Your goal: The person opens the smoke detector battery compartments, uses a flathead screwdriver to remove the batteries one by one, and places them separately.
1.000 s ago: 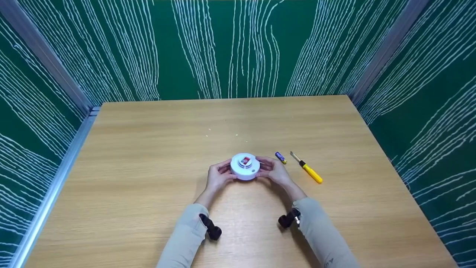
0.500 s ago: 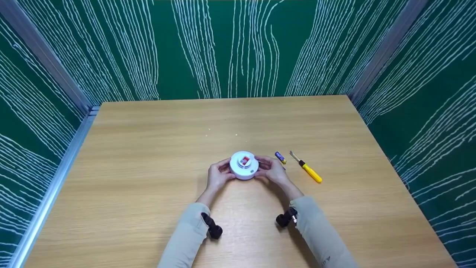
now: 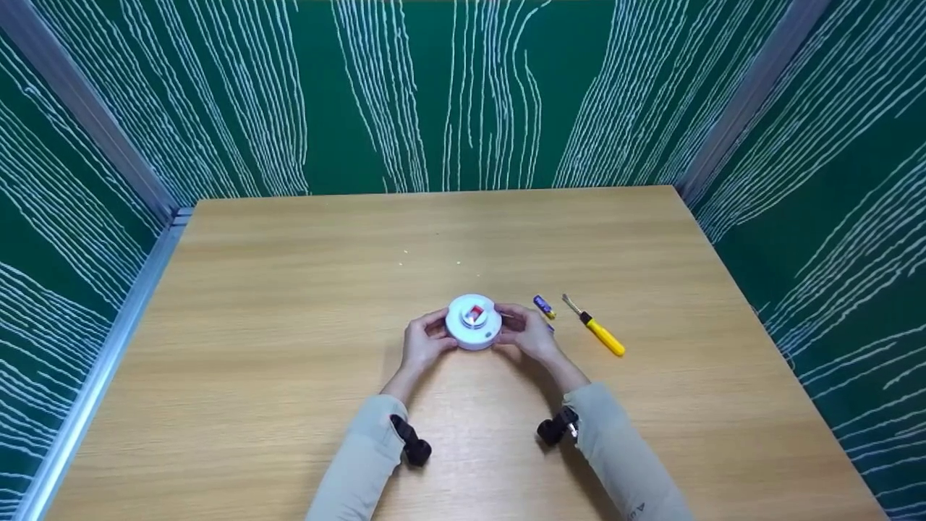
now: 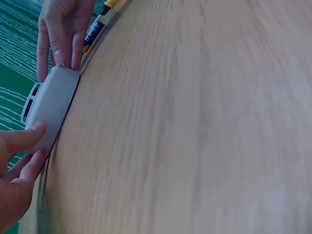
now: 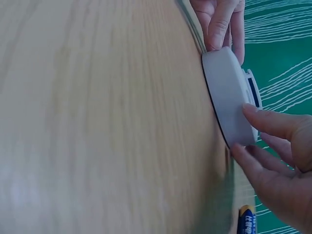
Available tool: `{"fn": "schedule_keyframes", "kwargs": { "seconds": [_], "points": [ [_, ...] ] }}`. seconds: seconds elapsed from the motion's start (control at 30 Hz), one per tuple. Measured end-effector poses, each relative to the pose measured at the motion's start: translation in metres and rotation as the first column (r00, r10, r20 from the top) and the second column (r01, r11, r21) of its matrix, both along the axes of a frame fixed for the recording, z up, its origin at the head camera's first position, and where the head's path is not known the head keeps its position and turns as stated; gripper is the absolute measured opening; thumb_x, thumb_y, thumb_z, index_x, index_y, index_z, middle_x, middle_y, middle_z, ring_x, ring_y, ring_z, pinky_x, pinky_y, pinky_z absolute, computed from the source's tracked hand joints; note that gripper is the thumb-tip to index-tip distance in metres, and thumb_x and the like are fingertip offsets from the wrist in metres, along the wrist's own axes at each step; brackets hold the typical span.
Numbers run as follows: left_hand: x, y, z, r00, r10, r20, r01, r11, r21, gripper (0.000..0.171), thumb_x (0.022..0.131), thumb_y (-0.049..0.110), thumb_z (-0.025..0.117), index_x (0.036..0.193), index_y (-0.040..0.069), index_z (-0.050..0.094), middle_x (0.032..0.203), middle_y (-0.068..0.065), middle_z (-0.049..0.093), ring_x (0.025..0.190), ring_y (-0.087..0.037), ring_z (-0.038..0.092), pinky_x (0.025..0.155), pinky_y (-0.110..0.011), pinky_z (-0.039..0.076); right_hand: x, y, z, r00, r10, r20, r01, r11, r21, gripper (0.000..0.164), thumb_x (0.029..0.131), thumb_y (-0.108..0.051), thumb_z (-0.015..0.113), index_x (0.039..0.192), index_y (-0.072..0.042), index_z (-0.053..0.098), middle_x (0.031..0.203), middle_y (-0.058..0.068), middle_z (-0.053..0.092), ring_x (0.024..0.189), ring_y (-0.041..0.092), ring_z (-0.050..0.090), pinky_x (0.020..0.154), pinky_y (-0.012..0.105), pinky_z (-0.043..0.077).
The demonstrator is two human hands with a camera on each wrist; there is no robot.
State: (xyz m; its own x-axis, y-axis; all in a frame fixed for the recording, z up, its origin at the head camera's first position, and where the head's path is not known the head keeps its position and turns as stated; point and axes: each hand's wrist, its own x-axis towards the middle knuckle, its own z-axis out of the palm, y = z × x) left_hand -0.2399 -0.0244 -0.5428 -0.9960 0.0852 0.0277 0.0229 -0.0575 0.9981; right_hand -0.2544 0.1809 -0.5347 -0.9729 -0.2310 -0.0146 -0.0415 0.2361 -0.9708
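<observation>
A round white smoke detector [image 3: 474, 334], with a raised centre bearing a red mark and a small dark spot near its rim, sits between both hands. My left hand [image 3: 423, 339] pinches its left side and my right hand [image 3: 529, 333] pinches its right side. In the left wrist view, the detector's side wall [image 4: 56, 105] stands at or just above the table; I cannot tell whether it touches. The right wrist view shows thumb and fingers on the detector [image 5: 226, 92] at both ends. Its underside is hidden.
A purple-and-yellow battery [image 3: 545, 307] lies just right of my right hand, and a small purple bit shows beside that hand. Further right is a screwdriver [image 3: 604, 336] with a yellow handle. Tiny white specks [image 3: 459, 263] dot the wooden table [image 3: 289, 311]. Green panels surround it.
The smoke detector and both hands have shifted very slightly, and the detector has turned a little. A small purple bit has come into view beside the right hand. Both hands keep their grip.
</observation>
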Motion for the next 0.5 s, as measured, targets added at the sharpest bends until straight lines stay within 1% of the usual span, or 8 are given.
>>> {"fn": "schedule_keyframes", "kwargs": {
  "seconds": [0.07, 0.17, 0.23, 0.27, 0.33, 0.4, 0.5],
  "points": [
    [-0.001, 0.000, -0.003, 1.000, -0.004, -0.016, 0.004, 1.000, -0.024, 0.059, 0.062, -0.022, 0.065, 0.118, -0.015, 0.045, 0.114, -0.034, 0.048, 0.099, -0.040, 0.053, 0.079, -0.036, 0.051, 0.001, 0.001, 0.002, 1.000, 0.014, -0.016, -0.014, 1.000, 0.024, 0.056, 0.069, 0.012, 0.067, 0.121, 0.010, 0.046, 0.121, 0.027, 0.047, 0.108, 0.037, 0.048, 0.094, 0.036, 0.042],
    [-0.001, -0.001, -0.002, 0.998, 0.000, -0.067, -0.007, 0.994, -0.105, 0.056, 0.066, -0.015, 0.068, 0.118, -0.013, 0.048, 0.112, -0.030, 0.052, 0.099, -0.037, 0.054, 0.083, -0.035, 0.050, 0.004, 0.004, 0.006, 0.999, 0.018, -0.039, -0.016, 0.998, 0.059, 0.051, 0.075, 0.005, 0.065, 0.121, 0.009, 0.046, 0.121, 0.027, 0.046, 0.108, 0.039, 0.048, 0.095, 0.039, 0.041],
    [0.000, -0.002, -0.001, 0.994, 0.009, -0.110, -0.028, 0.984, -0.176, 0.051, 0.069, -0.008, 0.069, 0.116, -0.012, 0.050, 0.110, -0.027, 0.054, 0.098, -0.035, 0.054, 0.086, -0.036, 0.048, 0.006, 0.007, 0.010, 0.997, 0.016, -0.070, -0.009, 0.995, 0.095, 0.049, 0.077, 0.000, 0.065, 0.122, 0.009, 0.046, 0.122, 0.027, 0.046, 0.108, 0.039, 0.047, 0.094, 0.040, 0.042],
    [0.001, -0.003, 0.000, 0.991, 0.012, -0.133, -0.041, 0.975, -0.218, 0.049, 0.071, -0.005, 0.069, 0.116, -0.011, 0.051, 0.109, -0.026, 0.055, 0.098, -0.035, 0.055, 0.087, -0.036, 0.048, 0.007, 0.009, 0.012, 0.996, 0.017, -0.087, -0.007, 0.993, 0.117, 0.048, 0.079, -0.002, 0.064, 0.122, 0.009, 0.046, 0.123, 0.026, 0.045, 0.108, 0.040, 0.047, 0.093, 0.041, 0.042],
    [0.002, -0.004, 0.003, 0.985, 0.010, -0.170, -0.062, 0.951, -0.302, 0.045, 0.076, 0.002, 0.068, 0.116, -0.011, 0.051, 0.109, -0.024, 0.056, 0.098, -0.033, 0.054, 0.089, -0.037, 0.046, 0.010, 0.012, 0.017, 0.989, 0.021, -0.146, 0.005, 0.985, 0.175, 0.047, 0.081, -0.006, 0.063, 0.122, 0.008, 0.045, 0.124, 0.025, 0.045, 0.109, 0.040, 0.046, 0.092, 0.042, 0.043],
    [0.003, -0.006, 0.005, 0.981, -0.003, -0.193, -0.074, 0.919, -0.388, 0.045, 0.079, 0.008, 0.065, 0.118, -0.010, 0.051, 0.113, -0.023, 0.055, 0.102, -0.032, 0.052, 0.093, -0.036, 0.043, 0.011, 0.017, 0.021, 0.976, 0.034, -0.214, 0.022, 0.967, 0.252, 0.046, 0.083, -0.011, 0.061, 0.123, 0.007, 0.046, 0.124, 0.024, 0.046, 0.110, 0.039, 0.045, 0.092, 0.042, 0.043],
    [0.005, -0.009, 0.011, 0.979, -0.035, -0.200, -0.071, 0.863, -0.499, 0.047, 0.084, 0.016, 0.061, 0.122, -0.008, 0.047, 0.120, -0.022, 0.050, 0.111, -0.032, 0.047, 0.100, -0.037, 0.036, 0.012, 0.024, 0.026, 0.951, 0.062, -0.302, 0.058, 0.927, 0.372, 0.046, 0.087, -0.016, 0.058, 0.124, 0.007, 0.045, 0.125, 0.025, 0.045, 0.114, 0.038, 0.042, 0.096, 0.045, 0.039]
  ]
}}
